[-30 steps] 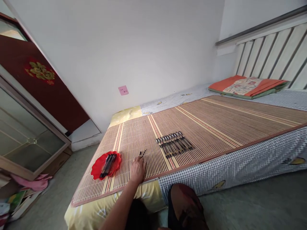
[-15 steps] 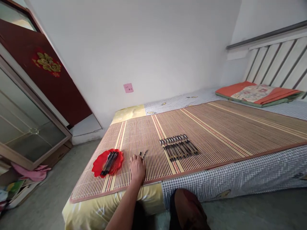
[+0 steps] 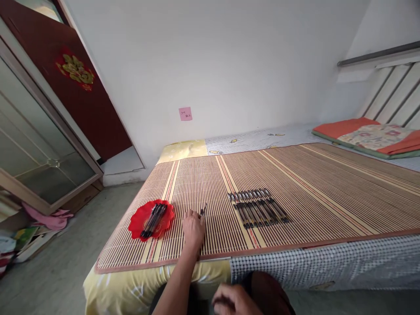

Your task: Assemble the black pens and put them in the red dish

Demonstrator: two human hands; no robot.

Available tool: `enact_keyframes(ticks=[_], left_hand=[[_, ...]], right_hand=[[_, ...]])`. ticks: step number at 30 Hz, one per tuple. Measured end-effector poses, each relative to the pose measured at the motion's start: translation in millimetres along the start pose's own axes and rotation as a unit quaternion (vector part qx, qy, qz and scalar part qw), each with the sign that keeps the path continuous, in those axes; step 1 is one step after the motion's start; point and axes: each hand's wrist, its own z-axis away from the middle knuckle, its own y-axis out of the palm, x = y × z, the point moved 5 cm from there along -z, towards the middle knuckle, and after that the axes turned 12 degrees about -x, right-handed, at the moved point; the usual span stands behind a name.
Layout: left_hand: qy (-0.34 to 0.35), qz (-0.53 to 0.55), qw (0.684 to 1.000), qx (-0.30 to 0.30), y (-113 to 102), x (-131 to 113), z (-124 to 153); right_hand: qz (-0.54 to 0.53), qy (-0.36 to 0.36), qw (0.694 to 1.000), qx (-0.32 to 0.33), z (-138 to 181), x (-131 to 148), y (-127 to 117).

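Head view, and the main risk I see is the pen (image 3: 203,209) getting away; only its far end pokes out past the fingertips, so the grip looks light, and if it slips it could roll over the slats of the bamboo mat (image 3: 311,183) toward the near edge and drop to the floor; the hand sits pretty close to that edge. Second worry is a nudge sideways; the red plate (image 3: 134,225) with its bundle of pens (image 3: 153,219) is just left of the hand, and the tidy row of pens (image 3: 259,208) lies a bit off to the right, so a careless sweep could tip the one or scatter the other.

As for the left hand (image 3: 193,227): it rests on the mat, fingers curled together and closed on that one pen, not spread at all. The right hand (image 3: 232,302) hangs low at the near edge of the frame, blurred; can't tell if it's open or closed, and I see nothing in it.
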Motion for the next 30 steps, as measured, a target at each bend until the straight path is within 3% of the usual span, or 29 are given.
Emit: enact_keyframes(ticks=[4,7,9,13,17,22,27,30], left_hand=[[-0.021,0.07,0.997,-0.032,-3,6,1],[-0.028,0.117,0.992,-0.042,0,8,5],[-0.033,0.141,0.988,-0.044,3,9,7],[-0.044,0.167,0.984,-0.04,8,11,3],[-0.029,0.196,0.98,0.001,12,6,-3],[-0.027,0.208,0.975,0.069,14,-5,-1],[-0.063,0.126,0.979,0.146,8,-5,9],[-0.062,0.081,0.982,0.156,6,-6,13]], right_hand=[[-0.166,-0.055,0.97,-0.169,-66,29,-69],[-0.233,-0.014,0.938,-0.257,-126,23,-103],[-0.229,0.024,0.932,-0.279,-161,11,-106],[-0.227,0.026,0.942,-0.247,-204,-1,-85],[-0.244,-0.001,0.94,-0.238,-218,4,-74],[-0.294,-0.013,0.928,-0.226,-218,6,-77],[-0.347,-0.02,0.903,-0.253,-213,8,-83],[-0.357,-0.033,0.89,-0.282,-212,13,-90]])
